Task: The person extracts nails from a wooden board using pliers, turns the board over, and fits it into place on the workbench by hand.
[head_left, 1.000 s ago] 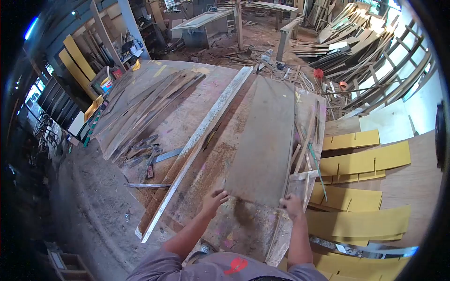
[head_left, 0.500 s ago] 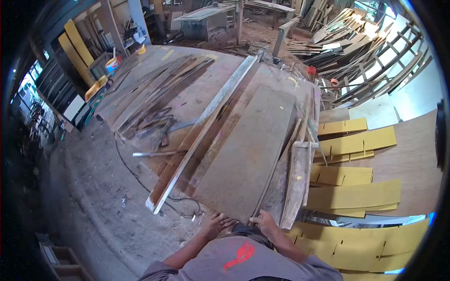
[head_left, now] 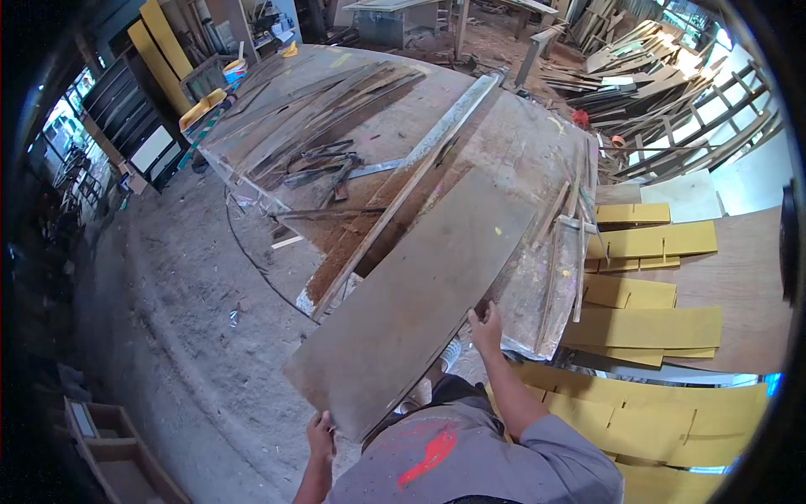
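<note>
A long brown wooden board [head_left: 411, 286] slants across the front of the worktable, its near end jutting past the table edge over the floor. My left hand [head_left: 321, 437] grips the board's near end at the corner, fingers closed on the edge. Farther up, my right hand [head_left: 484, 328] is closed on the board's right edge. The board's far end lies over the table beside a long straight rail [head_left: 420, 155] with a pale metal face. Brown sawdust [head_left: 344, 252] lies along that rail.
Thin wood strips [head_left: 336, 109] and offcuts [head_left: 340, 172] lie on the worktable [head_left: 378, 126]. Yellow slotted panels [head_left: 646, 328] are stacked at my right. A wooden drawer-like box [head_left: 117, 454] stands on the floor at lower left. A dark cable [head_left: 243, 256] runs along the floor.
The board has swung and slid toward me and left, its near end now past the table. My left hand moved down and left with it; my right hand moved up along its edge.
</note>
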The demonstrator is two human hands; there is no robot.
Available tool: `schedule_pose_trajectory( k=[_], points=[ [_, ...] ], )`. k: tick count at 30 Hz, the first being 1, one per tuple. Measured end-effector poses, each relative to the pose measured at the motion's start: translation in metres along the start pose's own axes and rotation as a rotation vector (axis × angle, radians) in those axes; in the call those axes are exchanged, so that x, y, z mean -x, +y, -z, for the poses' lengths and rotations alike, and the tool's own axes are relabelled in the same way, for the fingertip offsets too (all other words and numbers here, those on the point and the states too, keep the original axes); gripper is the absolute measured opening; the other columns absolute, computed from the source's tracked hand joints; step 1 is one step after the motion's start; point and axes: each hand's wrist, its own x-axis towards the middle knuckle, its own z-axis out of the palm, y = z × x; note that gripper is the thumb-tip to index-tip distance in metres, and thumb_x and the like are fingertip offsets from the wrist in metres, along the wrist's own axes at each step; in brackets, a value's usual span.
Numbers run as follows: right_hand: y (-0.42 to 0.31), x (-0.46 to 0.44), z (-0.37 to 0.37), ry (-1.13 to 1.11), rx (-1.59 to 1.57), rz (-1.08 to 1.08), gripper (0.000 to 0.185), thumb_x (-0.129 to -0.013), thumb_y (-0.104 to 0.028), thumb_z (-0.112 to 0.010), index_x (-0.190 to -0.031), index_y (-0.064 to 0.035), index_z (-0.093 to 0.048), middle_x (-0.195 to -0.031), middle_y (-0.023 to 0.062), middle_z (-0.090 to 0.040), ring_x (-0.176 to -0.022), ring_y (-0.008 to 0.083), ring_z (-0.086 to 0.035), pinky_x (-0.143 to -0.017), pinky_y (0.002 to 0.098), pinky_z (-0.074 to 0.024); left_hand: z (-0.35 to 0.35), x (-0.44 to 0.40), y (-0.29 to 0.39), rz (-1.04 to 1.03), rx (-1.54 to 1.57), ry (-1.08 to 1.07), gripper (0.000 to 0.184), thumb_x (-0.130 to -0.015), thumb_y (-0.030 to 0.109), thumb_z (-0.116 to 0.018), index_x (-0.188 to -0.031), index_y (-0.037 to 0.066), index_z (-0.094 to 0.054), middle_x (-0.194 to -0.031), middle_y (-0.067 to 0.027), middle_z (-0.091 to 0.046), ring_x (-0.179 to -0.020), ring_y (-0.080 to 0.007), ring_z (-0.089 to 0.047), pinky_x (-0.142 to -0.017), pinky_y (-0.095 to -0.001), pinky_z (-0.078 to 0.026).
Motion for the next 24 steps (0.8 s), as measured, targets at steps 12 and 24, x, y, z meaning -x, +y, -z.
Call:
schedule_pose_trajectory(
  k=[12,24],
  points=[
    [-0.046,0.043,-0.051,-0.127,0.545,0.182,0.095,-0.098,-0.052,-0.06,-0.158,0.013,-0.025,-0.17,0.0307,-0.014,-0.16,0.0476,-0.003,-0.126,0.0631,0.0013,0.151,0.025,-0.143,0.017,0.514,0.203,0.05,-0.112,0.04,-0.043,-0.143,0.002,-0.056,-0.141,-0.0113,-0.063,-0.13,-0.0279,-0.058,-0.113,-0.0416,-0.043],
    [-0.079,-0.011,-0.064,-0.114,0.528,0.133,0.094,-0.098,-0.054,-0.058,-0.16,0.0102,-0.027,-0.171,0.0265,-0.017,-0.16,0.0437,-0.007,-0.125,0.0656,0.0044,0.116,-0.022,-0.113,0.098,0.461,0.183,0.056,-0.114,0.041,-0.037,-0.15,0.0,-0.049,-0.151,-0.0133,-0.056,-0.139,-0.0311,-0.052,-0.121,-0.0436,-0.035]
  ],
)
